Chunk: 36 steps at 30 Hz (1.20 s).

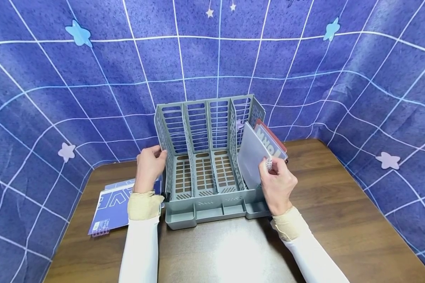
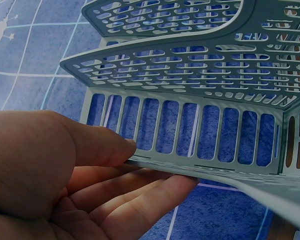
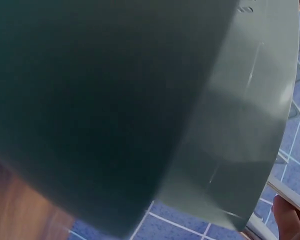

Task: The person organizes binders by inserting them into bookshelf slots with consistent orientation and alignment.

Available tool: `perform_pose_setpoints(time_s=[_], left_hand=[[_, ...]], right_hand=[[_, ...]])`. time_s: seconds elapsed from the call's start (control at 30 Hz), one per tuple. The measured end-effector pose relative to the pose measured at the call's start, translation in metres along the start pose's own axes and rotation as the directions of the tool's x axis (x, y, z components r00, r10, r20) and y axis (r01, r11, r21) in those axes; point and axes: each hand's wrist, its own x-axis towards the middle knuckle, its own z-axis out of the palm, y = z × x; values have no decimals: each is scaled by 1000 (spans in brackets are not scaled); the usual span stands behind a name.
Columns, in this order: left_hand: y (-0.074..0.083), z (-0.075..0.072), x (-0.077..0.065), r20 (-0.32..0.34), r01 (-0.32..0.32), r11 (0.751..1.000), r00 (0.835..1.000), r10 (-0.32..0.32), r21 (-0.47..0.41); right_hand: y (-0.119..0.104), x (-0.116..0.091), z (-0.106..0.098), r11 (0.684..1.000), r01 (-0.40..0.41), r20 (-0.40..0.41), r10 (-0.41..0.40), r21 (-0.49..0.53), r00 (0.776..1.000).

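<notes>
A grey-green desk file organizer with upright slotted dividers stands on the table. My left hand holds its left side wall; in the left wrist view the thumb lies inside and the fingers outside. My right hand pinches a spiral notebook with a pale cover by its coil binding. This notebook stands tilted in the rightmost compartment. Beside it are a grey notebook with large letters and a reddish one. The organizer's front fills most of the right wrist view.
To the left, blue notebooks lie on the wooden table, partly behind the left forearm. A blue cloth with white lines and stars hangs behind and at both sides.
</notes>
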Motion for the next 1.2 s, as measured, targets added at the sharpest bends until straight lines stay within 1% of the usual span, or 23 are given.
perform_pose_setpoints(time_s=[0.1, 0.2, 0.4, 0.5, 0.67, 0.87, 1.03, 1.1, 1.2], left_hand=[[0, 0, 0, -4, -5, 1000, 1000, 5, -1], [0, 0, 0, -4, -5, 1000, 1000, 5, -4], [0, 0, 0, 6, 8, 1000, 1000, -7, -13], [0, 0, 0, 8, 6, 1000, 1000, -6, -15], [0, -1, 0, 17, 15, 1000, 1000, -15, -20], [0, 0, -1, 20, 21, 999, 1000, -20, -24], [0, 0, -1, 16, 18, 1000, 1000, -18, -24], [0, 0, 0, 16, 18, 1000, 1000, -17, -24], [0, -1, 0, 19, 20, 1000, 1000, -20, -23]], right_hand=[[13, -6, 3, 1000, -3, 23, 3, -19, 1000], [20, -10, 4, 999, -14, 55, 16, -33, 998], [17, -11, 2, 998, -34, 121, 42, -60, 992], [15, -10, 0, 995, -35, 158, 49, -93, 986], [13, -5, -3, 988, -30, 223, 64, -154, 973], [9, 4, -9, 978, -48, 260, 101, -205, 960], [3, 15, -18, 956, -29, 324, 127, -293, 937], [-2, 20, -22, 951, -26, 343, 136, -307, 929], [-8, 26, -29, 953, -39, 350, 148, -299, 925]])
